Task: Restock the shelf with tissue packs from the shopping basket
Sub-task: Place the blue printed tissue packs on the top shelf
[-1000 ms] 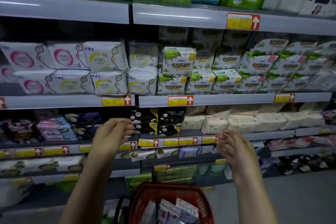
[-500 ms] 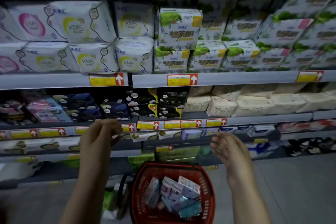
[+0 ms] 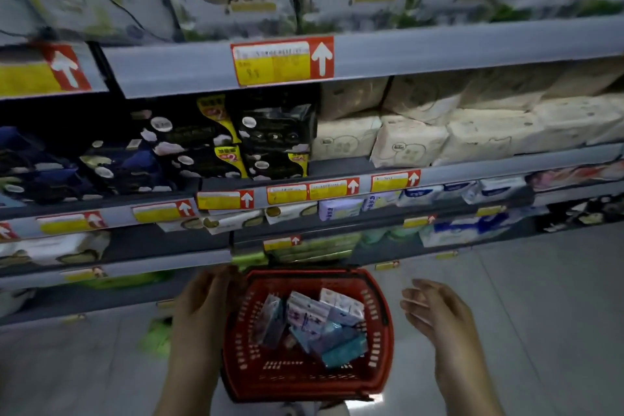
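The red basket sits lowest and closest, at 6 o'clock, down by the pale floor. The tissue packs are heaped loosely inside it, tilted against one another, and none has been lifted out yet. The left hand is at the basket's 10 o'clock corner, fingers reaching the rim. Blur hides whether they curl round it or only touch. The right hand hangs at the basket's 3 o'clock, apart from its wall, fingers loose and spread, holding nothing.

Farther off, at 12 o'clock, the shelf rises in rows edged with yellow-and-red price tags. Black packs stand at 11 o'clock and cream packs at 1 o'clock.

Several things could go wrong from here. Pulling a pack from under the heap could drag its neighbours over the rim. The smooth wrapping may slip from a light pinch. A tug at that one corner might tip the basket. The rows are dim and tightly filled, so a pack could land under the wrong tag or push others off the edge.
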{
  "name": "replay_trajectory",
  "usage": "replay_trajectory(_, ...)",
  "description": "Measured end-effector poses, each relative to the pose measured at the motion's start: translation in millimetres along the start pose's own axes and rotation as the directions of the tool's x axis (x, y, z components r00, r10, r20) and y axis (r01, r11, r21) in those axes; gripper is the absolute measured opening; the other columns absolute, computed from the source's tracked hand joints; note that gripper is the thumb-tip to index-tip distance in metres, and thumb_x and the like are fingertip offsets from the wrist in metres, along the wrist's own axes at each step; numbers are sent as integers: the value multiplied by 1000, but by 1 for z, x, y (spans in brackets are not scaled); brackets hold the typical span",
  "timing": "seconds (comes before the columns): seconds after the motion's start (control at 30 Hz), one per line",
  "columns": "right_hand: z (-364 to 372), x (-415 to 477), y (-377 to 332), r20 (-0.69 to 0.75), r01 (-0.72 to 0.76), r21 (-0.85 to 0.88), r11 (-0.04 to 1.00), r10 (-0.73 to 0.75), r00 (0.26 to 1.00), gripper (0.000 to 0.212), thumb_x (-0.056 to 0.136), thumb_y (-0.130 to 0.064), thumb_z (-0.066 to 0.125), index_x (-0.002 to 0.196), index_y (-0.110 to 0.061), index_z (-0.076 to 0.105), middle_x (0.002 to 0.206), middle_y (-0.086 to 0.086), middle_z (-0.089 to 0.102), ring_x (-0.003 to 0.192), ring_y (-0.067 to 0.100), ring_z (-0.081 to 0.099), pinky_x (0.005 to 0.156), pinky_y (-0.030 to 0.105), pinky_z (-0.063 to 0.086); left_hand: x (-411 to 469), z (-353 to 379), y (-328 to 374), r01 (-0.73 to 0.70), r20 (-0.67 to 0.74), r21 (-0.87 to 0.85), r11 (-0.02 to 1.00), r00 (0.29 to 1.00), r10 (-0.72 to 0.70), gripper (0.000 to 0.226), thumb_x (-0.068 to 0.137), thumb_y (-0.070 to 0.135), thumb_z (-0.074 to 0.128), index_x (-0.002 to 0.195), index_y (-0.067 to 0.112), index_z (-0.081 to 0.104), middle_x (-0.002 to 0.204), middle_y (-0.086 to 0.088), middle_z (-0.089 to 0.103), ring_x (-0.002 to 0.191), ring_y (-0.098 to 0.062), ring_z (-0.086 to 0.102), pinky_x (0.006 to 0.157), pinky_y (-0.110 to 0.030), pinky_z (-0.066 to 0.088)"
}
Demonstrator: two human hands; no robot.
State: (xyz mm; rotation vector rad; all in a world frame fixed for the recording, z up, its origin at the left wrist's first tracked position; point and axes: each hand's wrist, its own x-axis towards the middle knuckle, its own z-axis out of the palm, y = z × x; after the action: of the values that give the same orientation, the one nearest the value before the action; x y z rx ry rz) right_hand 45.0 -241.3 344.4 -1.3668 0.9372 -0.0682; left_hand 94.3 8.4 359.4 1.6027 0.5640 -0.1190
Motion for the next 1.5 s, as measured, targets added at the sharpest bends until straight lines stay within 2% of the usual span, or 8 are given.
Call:
replay_trajectory(0.23,-31,55,91,-57,-104,-137,985,97,994,18,97,-6,44,98,-2,61,87,16,67,81,28,64,87,41,47,37,15,-108,123,-6,78,989,992,-123,21,98,19,50,91,11,68,95,-17,70,89,-31,66,75,-35,48)
replay_trajectory(0.6,-21,154,233,-11,-282,-203,938,286,958,11,92,-9,54,89,-7,64,84,14,71,81,31,68,66,33,51,86,45,-246,241,-46,123,963,970,-237,23,96,21,51,82,15,68,70,-4,72,67,-24,67,61,-31,52)
replay_trajectory(0.73,-4,185,294,23,-450,-151,880,458,889,16,91,-12,56,101,-4,66,102,16,70,91,28,67,80,36,52,88,53,-299,379,14,147,914,923,-385,18,96,21,52,85,20,67,78,-7,74,66,-20,71,66,-35,54)
replay_trajectory(0.93,10,217,384,8,-658,140,740,664,748,14,92,-10,56,106,-9,59,96,10,64,81,20,61,47,24,54,104,46,-371,408,-28,235,882,910,-413,22,96,17,52,78,20,64,70,0,71,67,-17,66,60,-26,46)
replay_trajectory(1.03,19,237,434,3,-686,206,698,700,714,32,90,-10,58,122,-6,56,115,13,61,88,21,60,51,27,56,110,35,-402,461,-27,214,862,884,-466,20,96,16,51,83,17,66,66,3,73,76,-19,67,64,-28,47)
replay_trajectory(1.23,53,269,483,-49,-799,-28,601,797,601,45,80,-21,72,119,-5,55,113,15,64,95,27,64,81,39,54,117,22,-433,465,-31,287,838,878,-477,21,97,19,51,85,17,68,81,-3,75,87,-24,68,77,-35,51)
replay_trajectory(1.33,61,287,520,-137,-813,-185,552,805,577,50,73,-26,78,114,-6,56,102,16,66,86,28,68,78,36,56,116,20,-437,443,3,310,841,884,-467,19,96,19,52,89,16,69,87,-7,75,87,-26,70,80,-40,53)
replay_trajectory(1.5,61,297,564,-279,-834,-69,547,792,542,64,62,-25,85,116,-12,52,102,16,66,81,32,69,71,41,59,110,19,-437,456,17,301,837,875,-483,15,96,17,52,94,19,67,86,-1,74,83,-13,68,69,-26,48)
